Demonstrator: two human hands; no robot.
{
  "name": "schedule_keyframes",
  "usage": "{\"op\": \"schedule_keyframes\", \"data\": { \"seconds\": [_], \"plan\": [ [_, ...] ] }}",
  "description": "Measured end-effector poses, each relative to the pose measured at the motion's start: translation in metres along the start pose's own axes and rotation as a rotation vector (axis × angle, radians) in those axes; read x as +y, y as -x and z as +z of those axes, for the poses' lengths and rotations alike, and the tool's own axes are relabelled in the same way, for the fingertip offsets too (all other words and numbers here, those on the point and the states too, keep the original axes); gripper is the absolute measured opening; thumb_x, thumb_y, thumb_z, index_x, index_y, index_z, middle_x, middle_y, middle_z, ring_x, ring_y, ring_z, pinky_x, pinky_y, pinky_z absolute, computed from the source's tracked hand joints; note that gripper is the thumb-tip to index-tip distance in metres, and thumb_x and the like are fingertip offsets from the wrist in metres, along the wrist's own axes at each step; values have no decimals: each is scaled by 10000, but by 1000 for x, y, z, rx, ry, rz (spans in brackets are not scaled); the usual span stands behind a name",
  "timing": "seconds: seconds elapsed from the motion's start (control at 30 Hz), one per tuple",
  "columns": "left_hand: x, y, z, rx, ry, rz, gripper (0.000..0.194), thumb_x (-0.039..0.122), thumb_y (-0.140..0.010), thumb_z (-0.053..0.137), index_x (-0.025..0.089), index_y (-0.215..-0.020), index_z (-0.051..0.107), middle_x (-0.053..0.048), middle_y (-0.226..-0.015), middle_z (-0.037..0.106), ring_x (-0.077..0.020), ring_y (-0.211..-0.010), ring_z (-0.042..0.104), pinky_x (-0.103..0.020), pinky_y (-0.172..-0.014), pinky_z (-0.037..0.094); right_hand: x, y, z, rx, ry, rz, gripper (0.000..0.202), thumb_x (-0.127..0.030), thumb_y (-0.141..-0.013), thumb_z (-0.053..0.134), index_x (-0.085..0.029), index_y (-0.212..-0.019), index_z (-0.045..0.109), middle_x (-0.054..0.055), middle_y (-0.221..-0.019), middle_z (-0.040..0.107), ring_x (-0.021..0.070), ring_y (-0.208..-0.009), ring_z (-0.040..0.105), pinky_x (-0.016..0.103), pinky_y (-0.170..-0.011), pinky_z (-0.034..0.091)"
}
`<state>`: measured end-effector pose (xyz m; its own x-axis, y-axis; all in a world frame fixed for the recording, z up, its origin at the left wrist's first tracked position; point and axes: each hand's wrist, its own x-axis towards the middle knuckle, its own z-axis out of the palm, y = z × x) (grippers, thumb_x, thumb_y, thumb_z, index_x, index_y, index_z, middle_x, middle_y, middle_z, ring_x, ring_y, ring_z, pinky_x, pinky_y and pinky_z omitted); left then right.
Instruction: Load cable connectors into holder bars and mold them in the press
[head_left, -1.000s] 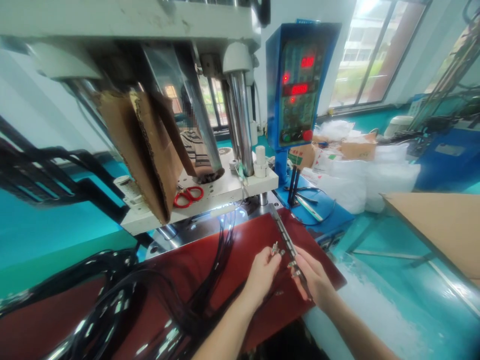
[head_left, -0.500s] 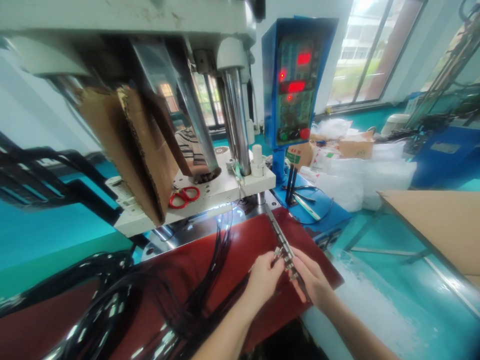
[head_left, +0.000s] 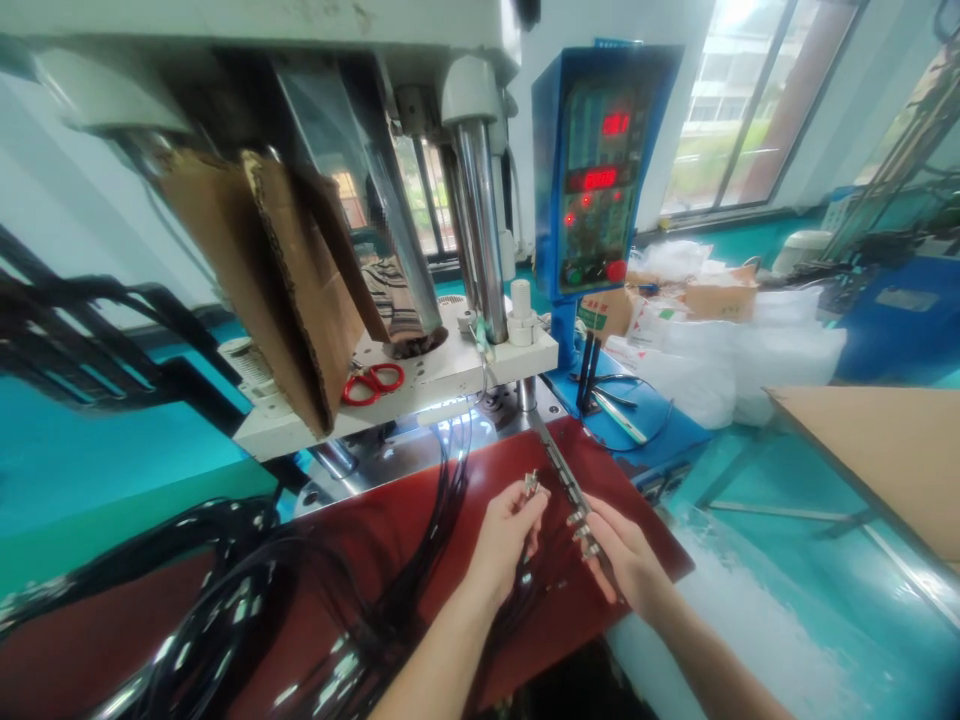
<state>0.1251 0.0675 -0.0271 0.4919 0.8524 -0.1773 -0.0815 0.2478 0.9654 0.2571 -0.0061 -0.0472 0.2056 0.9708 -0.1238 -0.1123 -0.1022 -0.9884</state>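
My right hand (head_left: 626,550) grips the near end of a long narrow metal bar (head_left: 561,465), which has small metal pieces spaced along it. The bar's far end rests by the press, over the dark red board (head_left: 487,510). To the left of the bar and apart from it, my left hand (head_left: 510,530) is closed in a pinch on small metal connectors (head_left: 532,484) that poke up past the fingertips. Black cables (head_left: 442,520) lie on the board left of my left hand. How many connectors I hold is too small to tell.
Ahead stands a press with a white plate (head_left: 480,375), red-handled scissors (head_left: 373,384) and folded cardboard (head_left: 300,300) on it. A blue control box (head_left: 551,170) shows red digits. Coiled black cables (head_left: 217,600) fill the left. Cutters and a thin tool (head_left: 621,416) lie on a blue shelf.
My left hand has moved left, away from the bar, with the connectors in its fingers. My right hand stays on the bar. The control box's digits and lights differ.
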Motion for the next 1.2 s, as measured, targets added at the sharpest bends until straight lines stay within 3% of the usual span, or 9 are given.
{"op": "schedule_keyframes", "data": {
  "seconds": [0.13,0.37,0.63,0.77,0.9,1.07,1.2],
  "plan": [
    [0,-1,3,-17,170,-28,284,365,-666,624,184,-775,435,90,-486,387,-35,-377,270,-152,-334,181,-1,0,-1,25,-67,12,510,-449,-821,433,-121,-1211,415,-40,-530,517,49,-255,379,156,-239,210],
    [-5,-7,5,-86,73,-199,318,395,-604,664,161,-660,456,88,-389,386,-17,-299,239,-164,-307,121,2,0,-4,-23,-42,11,561,-473,-809,443,-111,-1235,402,-25,-547,529,53,-258,390,161,-237,217],
    [-5,-13,10,-24,95,-172,312,385,-556,689,140,-594,500,81,-349,374,-22,-290,243,-182,-313,126,-4,2,-1,-28,-22,12,515,-430,-835,424,-106,-1234,398,-29,-574,514,44,-290,395,155,-259,243],
    [-1,-13,12,17,116,-222,327,377,-493,714,141,-597,512,93,-306,332,-22,-281,209,-189,-322,90,0,2,1,-27,40,-11,520,-446,-840,407,-133,-1255,382,-40,-566,505,48,-285,386,163,-258,262],
    [6,-10,12,-11,113,-226,324,363,-495,709,158,-577,472,102,-315,311,-14,-294,186,-186,-344,63,1,1,0,-77,49,8,497,-427,-837,430,-132,-1237,412,-42,-559,503,46,-295,398,154,-260,275],
    [8,-7,13,-37,79,-202,346,383,-479,719,148,-565,480,92,-344,339,-12,-316,209,-184,-353,85,-1,2,-5,-22,-44,30,485,-424,-842,426,-117,-1218,424,-20,-576,545,38,-280,409,143,-265,246],
    [5,-9,11,-14,53,-181,334,386,-510,706,149,-567,478,91,-358,330,-15,-329,203,-182,-359,91,-3,1,-6,-50,-20,47,514,-437,-833,431,-104,-1224,421,-18,-556,545,39,-265,399,144,-254,217]
  ]
}}
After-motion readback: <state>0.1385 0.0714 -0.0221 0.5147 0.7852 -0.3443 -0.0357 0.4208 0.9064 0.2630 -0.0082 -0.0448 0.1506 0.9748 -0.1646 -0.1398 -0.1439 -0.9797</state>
